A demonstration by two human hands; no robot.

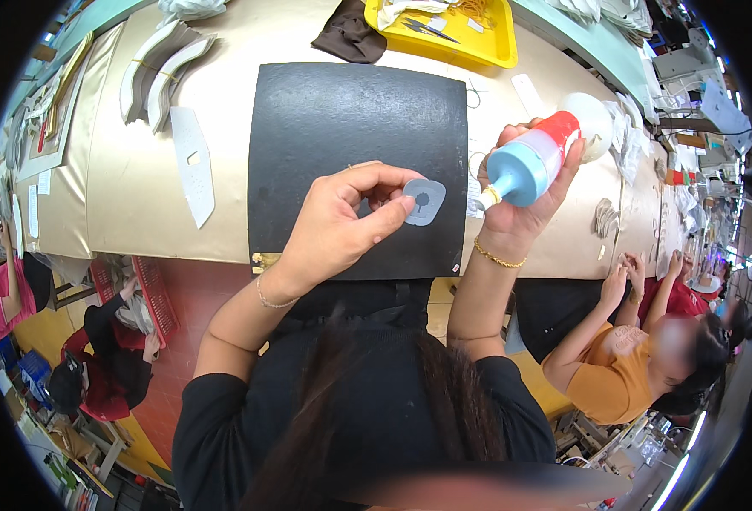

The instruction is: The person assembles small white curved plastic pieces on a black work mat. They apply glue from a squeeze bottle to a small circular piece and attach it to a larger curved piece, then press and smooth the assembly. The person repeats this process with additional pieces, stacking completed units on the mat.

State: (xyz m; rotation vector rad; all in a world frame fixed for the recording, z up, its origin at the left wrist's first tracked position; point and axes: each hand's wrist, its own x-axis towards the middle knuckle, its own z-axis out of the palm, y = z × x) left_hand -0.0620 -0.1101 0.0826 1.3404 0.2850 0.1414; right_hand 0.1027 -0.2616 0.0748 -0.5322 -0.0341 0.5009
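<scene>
Between thumb and forefinger, my left hand pinches a small grey patch with rounded corners. A darker tree-like shape marks the patch's face. My right hand is wrapped round a squeeze bottle, clear and pale with a red band and a light blue cap. Its nozzle tilts down to the left, a short way right of the patch and apart from it. Both hands are above a black mat on the table.
Curved stacks of grey-white strips and a pale cut template lie left of the mat. A yellow tray with scissors stands at the back, beside a dark cloth. Co-workers sit at right, one in an orange top; others are lower left.
</scene>
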